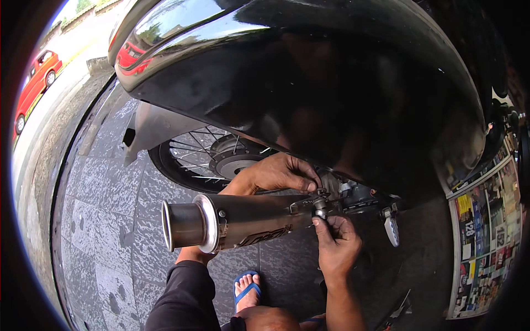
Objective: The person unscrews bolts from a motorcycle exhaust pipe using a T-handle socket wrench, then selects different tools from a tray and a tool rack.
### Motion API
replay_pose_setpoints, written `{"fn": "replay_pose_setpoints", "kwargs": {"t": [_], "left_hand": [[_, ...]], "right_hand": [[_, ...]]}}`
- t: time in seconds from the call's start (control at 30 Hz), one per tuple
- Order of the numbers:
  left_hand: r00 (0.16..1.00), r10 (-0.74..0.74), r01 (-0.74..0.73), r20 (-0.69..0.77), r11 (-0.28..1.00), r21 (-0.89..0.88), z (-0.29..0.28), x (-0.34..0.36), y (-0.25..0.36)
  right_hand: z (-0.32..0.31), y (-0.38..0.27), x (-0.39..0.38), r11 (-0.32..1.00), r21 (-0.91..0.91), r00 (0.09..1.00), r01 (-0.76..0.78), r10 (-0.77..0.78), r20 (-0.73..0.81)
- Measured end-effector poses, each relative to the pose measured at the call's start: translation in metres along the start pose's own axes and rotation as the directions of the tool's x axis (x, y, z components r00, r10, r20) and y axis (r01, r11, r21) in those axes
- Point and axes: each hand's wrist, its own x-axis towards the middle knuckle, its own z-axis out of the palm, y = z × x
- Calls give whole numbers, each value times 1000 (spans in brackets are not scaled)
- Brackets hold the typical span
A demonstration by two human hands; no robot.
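A steel muffler (262, 218) with a flanged silver outlet lies horizontally below the black motorcycle body (331, 94). My left forearm passes behind the muffler. At the muffler's right end, my left hand (284, 175) has its fingertips closed on a small clamp part (321, 192). Just below, my right hand (338, 245) is closed around the silver pipe fitting (321, 207), thumb against its lower side and the other fingertips partly hidden.
A spoked wheel (182, 160) sits behind the muffler, and a metal footpeg (391, 226) hangs to the right. My foot in a blue sandal (247, 289) is on grey tiles (110, 248). A sticker-covered display case (483, 231) stands right; a red car (36, 88) is outside, left.
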Motion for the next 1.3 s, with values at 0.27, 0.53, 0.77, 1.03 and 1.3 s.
{"fn": "replay_pose_setpoints", "kwargs": {"t": [0.27,0.53,0.77,1.03,1.3], "left_hand": [[991,108,-119,84,983,141,13,3,9],[996,-58,55,65,997,53,4,16,-9],[998,-25,16,50,986,165,4,12,6],[940,304,-322,154,940,110,5,-17,14],[962,-159,144,-222,986,-84,41,-36,54]], "right_hand": [[-1,0,1,999,1,998,49,-49,-24],[1,-5,-1,997,-64,999,31,-34,-36],[0,-3,-3,994,-106,998,34,-40,-46],[3,-4,-4,998,-59,999,-5,3,-33],[0,-3,-4,979,-179,993,95,-105,-47]]}}
